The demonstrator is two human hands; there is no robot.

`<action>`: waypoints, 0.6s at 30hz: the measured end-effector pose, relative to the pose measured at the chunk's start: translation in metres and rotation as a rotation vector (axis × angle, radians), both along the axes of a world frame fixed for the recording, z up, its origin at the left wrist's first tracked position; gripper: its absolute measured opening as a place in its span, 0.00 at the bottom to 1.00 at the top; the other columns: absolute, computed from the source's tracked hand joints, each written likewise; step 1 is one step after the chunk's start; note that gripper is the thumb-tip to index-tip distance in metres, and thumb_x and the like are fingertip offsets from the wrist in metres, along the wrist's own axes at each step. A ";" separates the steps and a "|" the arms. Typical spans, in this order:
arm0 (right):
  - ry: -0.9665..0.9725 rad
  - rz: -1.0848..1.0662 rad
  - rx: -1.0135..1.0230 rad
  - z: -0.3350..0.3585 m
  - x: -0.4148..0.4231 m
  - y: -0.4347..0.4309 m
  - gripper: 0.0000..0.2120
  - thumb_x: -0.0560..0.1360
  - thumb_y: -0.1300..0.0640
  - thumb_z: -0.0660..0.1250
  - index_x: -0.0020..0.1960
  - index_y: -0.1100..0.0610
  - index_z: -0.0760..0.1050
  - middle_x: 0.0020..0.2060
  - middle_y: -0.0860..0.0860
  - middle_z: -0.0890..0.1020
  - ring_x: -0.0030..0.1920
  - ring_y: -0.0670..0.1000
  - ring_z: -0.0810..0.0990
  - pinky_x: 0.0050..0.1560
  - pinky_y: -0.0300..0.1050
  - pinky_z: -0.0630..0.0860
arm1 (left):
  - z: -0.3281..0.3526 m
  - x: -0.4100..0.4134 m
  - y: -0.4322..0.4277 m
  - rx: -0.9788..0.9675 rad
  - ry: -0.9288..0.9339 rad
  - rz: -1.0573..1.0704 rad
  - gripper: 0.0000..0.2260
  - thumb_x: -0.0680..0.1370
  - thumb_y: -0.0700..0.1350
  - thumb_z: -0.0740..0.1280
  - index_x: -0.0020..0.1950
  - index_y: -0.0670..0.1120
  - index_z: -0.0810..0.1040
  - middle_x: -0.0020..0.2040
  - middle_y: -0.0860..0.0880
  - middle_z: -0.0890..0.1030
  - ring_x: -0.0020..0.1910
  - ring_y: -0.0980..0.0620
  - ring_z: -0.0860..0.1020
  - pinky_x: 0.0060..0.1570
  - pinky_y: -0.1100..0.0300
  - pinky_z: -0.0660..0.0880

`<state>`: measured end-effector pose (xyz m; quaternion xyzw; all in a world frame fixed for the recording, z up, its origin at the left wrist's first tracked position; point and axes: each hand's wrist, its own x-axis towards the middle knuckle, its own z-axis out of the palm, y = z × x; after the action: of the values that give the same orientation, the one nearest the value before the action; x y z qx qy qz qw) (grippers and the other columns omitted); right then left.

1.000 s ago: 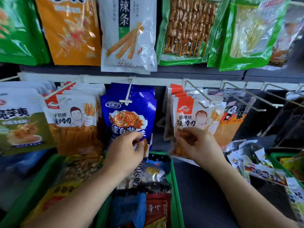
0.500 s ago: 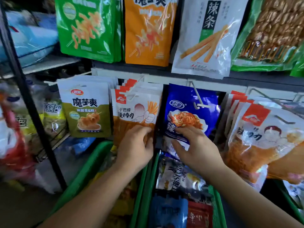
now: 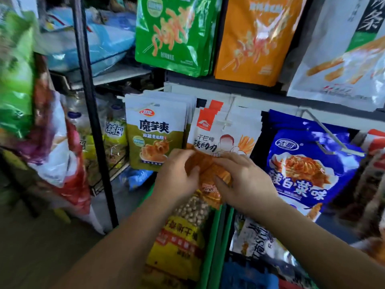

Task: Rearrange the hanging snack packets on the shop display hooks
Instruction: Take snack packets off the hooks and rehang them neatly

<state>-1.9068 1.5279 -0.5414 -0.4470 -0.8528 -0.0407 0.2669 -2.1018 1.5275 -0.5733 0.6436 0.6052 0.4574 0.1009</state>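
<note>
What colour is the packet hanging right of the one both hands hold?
Deep blue packet with white lettering, beside the white-and-orange packet; head view shows it.

Single head view, wide-angle, facing forward-down, close on hanging snack packets (image 3: 220,132).

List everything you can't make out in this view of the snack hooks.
Head view only:
Lower half of the white-and-orange packet: covered by the left hand and right hand gripping it.
Left edge: the blurred bags are motion-smeared, print unreadable.
Top right: the white bag is cut off by the frame edges.
Right edge: the red-and-white packets are cropped and blurred.
Small print on the blue packet: too small.
</note>
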 end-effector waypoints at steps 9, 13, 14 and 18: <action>0.137 -0.007 -0.067 0.003 0.000 -0.009 0.22 0.77 0.44 0.67 0.69 0.48 0.81 0.61 0.45 0.83 0.60 0.50 0.83 0.49 0.52 0.84 | -0.003 -0.020 0.012 -0.128 -0.006 0.122 0.30 0.76 0.59 0.71 0.73 0.46 0.71 0.70 0.46 0.75 0.69 0.45 0.74 0.67 0.48 0.74; 0.167 -0.220 0.111 0.008 0.035 -0.036 0.10 0.78 0.46 0.69 0.53 0.48 0.86 0.44 0.45 0.84 0.46 0.50 0.84 0.34 0.43 0.78 | 0.019 0.000 -0.007 0.224 -0.025 0.210 0.14 0.73 0.50 0.76 0.51 0.46 0.75 0.47 0.52 0.76 0.45 0.51 0.76 0.42 0.56 0.74; 0.144 -0.307 0.126 0.009 0.046 -0.040 0.09 0.78 0.45 0.70 0.51 0.48 0.86 0.43 0.46 0.84 0.46 0.52 0.84 0.33 0.44 0.77 | 0.023 0.009 -0.011 0.243 -0.036 0.170 0.12 0.73 0.49 0.76 0.49 0.47 0.76 0.45 0.53 0.77 0.43 0.52 0.76 0.41 0.56 0.74; -0.054 -0.516 -0.030 0.008 0.084 -0.044 0.19 0.77 0.43 0.71 0.65 0.48 0.83 0.59 0.50 0.83 0.62 0.58 0.81 0.48 0.53 0.81 | 0.022 0.051 -0.027 0.112 0.024 -0.114 0.15 0.75 0.48 0.74 0.62 0.51 0.79 0.53 0.55 0.81 0.52 0.52 0.81 0.52 0.52 0.80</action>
<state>-1.8226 1.4836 -0.5335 -0.6525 -0.7178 -0.1068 0.2180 -2.0511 1.5001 -0.5510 0.6871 0.5423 0.4762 0.0832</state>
